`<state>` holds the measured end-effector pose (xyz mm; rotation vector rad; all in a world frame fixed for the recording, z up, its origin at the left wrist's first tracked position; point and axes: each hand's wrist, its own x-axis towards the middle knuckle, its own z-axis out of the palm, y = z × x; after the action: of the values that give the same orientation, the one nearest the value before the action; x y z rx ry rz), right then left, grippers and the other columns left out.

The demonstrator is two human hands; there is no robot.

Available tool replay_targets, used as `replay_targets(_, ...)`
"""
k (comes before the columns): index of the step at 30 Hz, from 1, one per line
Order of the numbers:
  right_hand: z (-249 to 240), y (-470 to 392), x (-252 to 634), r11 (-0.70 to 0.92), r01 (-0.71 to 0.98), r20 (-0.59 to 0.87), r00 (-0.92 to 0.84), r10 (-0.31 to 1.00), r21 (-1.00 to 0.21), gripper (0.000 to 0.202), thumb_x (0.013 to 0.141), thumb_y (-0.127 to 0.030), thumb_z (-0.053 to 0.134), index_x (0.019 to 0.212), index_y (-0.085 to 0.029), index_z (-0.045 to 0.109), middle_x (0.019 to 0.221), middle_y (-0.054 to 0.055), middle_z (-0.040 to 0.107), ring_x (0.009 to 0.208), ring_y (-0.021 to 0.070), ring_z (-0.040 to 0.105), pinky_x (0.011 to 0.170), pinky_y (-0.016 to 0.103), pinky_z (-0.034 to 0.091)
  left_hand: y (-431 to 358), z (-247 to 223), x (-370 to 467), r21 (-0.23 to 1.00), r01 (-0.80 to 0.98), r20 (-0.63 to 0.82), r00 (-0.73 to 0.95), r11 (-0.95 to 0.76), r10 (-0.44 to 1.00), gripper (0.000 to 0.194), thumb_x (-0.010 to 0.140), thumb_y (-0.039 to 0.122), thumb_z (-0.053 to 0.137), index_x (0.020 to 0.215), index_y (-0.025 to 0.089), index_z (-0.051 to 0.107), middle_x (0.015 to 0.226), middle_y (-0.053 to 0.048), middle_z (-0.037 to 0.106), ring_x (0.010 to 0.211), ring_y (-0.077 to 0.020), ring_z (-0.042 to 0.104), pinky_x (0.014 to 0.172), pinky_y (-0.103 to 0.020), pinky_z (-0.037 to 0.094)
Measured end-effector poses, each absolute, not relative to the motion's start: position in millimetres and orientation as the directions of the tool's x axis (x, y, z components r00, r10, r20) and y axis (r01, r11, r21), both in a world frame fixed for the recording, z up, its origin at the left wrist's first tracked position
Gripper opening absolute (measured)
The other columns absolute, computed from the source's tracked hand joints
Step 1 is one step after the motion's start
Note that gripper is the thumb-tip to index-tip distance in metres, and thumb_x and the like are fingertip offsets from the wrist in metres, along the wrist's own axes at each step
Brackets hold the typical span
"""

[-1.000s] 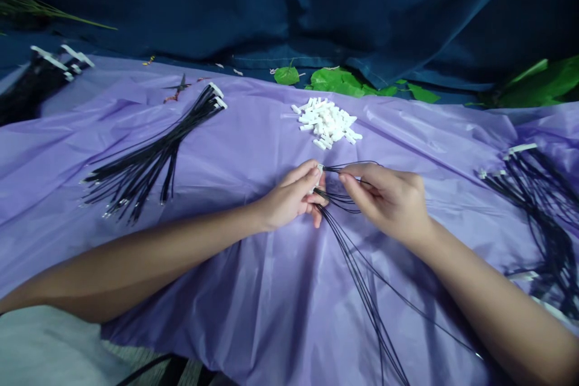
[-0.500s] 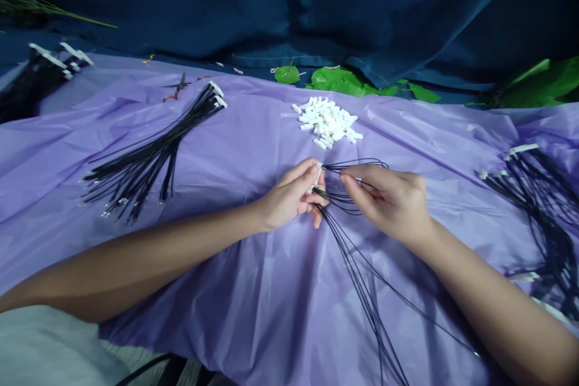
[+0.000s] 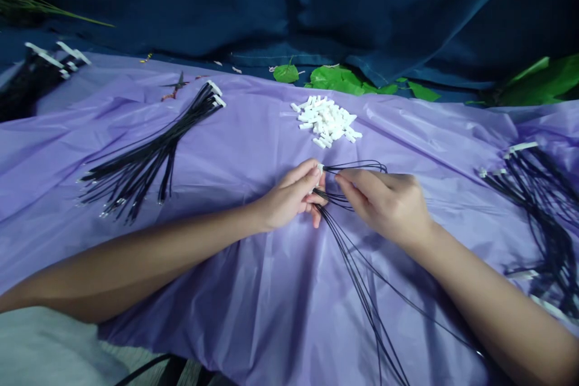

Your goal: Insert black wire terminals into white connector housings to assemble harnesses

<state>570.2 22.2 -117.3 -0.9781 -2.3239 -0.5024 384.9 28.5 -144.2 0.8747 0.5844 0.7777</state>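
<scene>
Between the thumb and fingers of my left hand (image 3: 296, 196) is a small white plastic connector (image 3: 319, 169), partly covered by the fingers. Black wires (image 3: 350, 247) run from that hand: some loop to the right, others hang down across the purple sheet. My right hand (image 3: 386, 202) is just right of the connector, thumb and forefinger pinched together at the looped wires. What exactly sits in the pinch is too small to make out, though it appears to be a thin black wire. Beyond both hands lies a pile of loose white connectors (image 3: 326, 120).
A bundle of black wires with white connectors (image 3: 158, 145) lies on the purple sheet (image 3: 253, 132) at left, near small scissors (image 3: 174, 86). More wire bundles lie at far right (image 3: 543, 211) and far left (image 3: 40, 75). Green leaves (image 3: 337, 79) rest along the back by dark blue cloth (image 3: 253, 6).
My right hand has shifted slightly left, closer to the connector, its fingers still pinched. My left hand keeps its hold on the connector almost unmoved.
</scene>
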Motion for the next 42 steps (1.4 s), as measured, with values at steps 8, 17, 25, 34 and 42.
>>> replay_targets(8,-118.8,21.1,568.1,0.636,0.754,0.611,-0.584,0.535,0.165,0.01,0.09,-0.02,0.056,0.086,-0.014,0.063,0.062,-0.002,0.063,0.048,0.0074,0.051,0.045,0.026,0.029,28.0,-144.8,386.0,0.869,-0.315,-0.131,0.595,0.38,0.793,0.029,0.089,0.044,0.047,0.08,0.018,0.038,0.078,0.004,0.031,0.053,-0.003,0.032,0.043,-0.022,0.051)
replay_targets(17,-123.9,22.7,568.2,0.686,0.725,0.635,-0.559,0.533,0.063,0.011,0.09,-0.019,0.055,0.085,-0.013,0.063,0.063,0.0,0.064,0.05,0.0081,0.055,0.047,0.024,0.034,27.8,-145.4,386.0,0.875,-0.307,-0.125,0.604,0.374,0.787,0.03,0.088,0.046,0.048,0.081,0.019,0.038,0.079,0.004,0.031,0.054,-0.003,0.032,0.043,-0.023,0.052)
replay_targets(25,-127.7,22.5,569.0,0.701,0.713,0.633,-0.555,0.539,0.029,0.009,0.09,-0.02,0.056,0.09,-0.013,0.062,0.065,-0.001,0.065,0.052,0.0079,0.056,0.049,0.022,0.037,28.3,-145.2,385.7,0.87,-0.317,-0.116,0.612,0.378,0.782,0.029,0.09,0.044,0.045,0.08,0.018,0.038,0.077,0.004,0.031,0.054,-0.0032,0.033,0.044,-0.023,0.052)
replay_targets(34,-126.0,20.4,566.6,0.704,0.71,0.645,-0.534,0.546,-0.008,0.008,0.09,-0.019,0.055,0.091,-0.014,0.061,0.067,-0.002,0.065,0.051,0.0069,0.056,0.049,0.021,0.039,28.5,-146.5,385.7,0.862,-0.326,-0.122,0.608,0.388,0.784,0.029,0.088,0.045,0.049,0.081,0.019,0.039,0.079,0.004,0.032,0.055,-0.0031,0.033,0.045,-0.023,0.053)
replay_targets(42,-127.9,19.1,565.6,0.704,0.71,0.636,-0.534,0.557,-0.021,0.007,0.09,-0.018,0.054,0.091,-0.014,0.06,0.069,0.0,0.067,0.053,0.0081,0.058,0.049,0.021,0.04,28.7,-145.5,385.3,0.862,-0.314,-0.138,0.611,0.399,0.78,0.031,0.086,0.046,0.052,0.08,0.019,0.039,0.079,0.005,0.033,0.054,-0.0027,0.033,0.046,-0.023,0.053)
